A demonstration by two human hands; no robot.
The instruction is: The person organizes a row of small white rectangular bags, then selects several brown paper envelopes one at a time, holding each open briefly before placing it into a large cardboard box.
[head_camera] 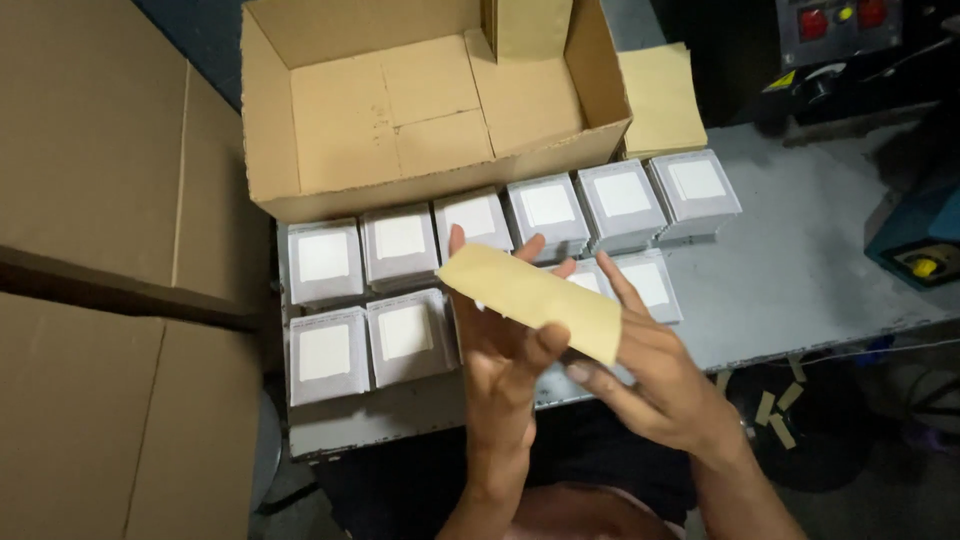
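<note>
My left hand [500, 355] and my right hand [645, 375] together hold a tan cardboard strip [530, 300] flat above the table's front edge. The left thumb presses on its lower edge, and the right fingers support it from beneath on the right. Under and behind the strip sit two rows of small grey boxes with white tops [400, 245], several in each row. An open, empty cardboard carton [420, 110] stands just behind the boxes, with a cardboard divider piece [527, 25] standing upright at its back.
Large flat cardboard sheets [110, 250] lean at the left. A stack of tan cardboard pieces [662, 100] lies right of the carton on the grey metal table [800, 260]. A machine with red buttons [838, 25] and a blue device [920, 240] stand at right.
</note>
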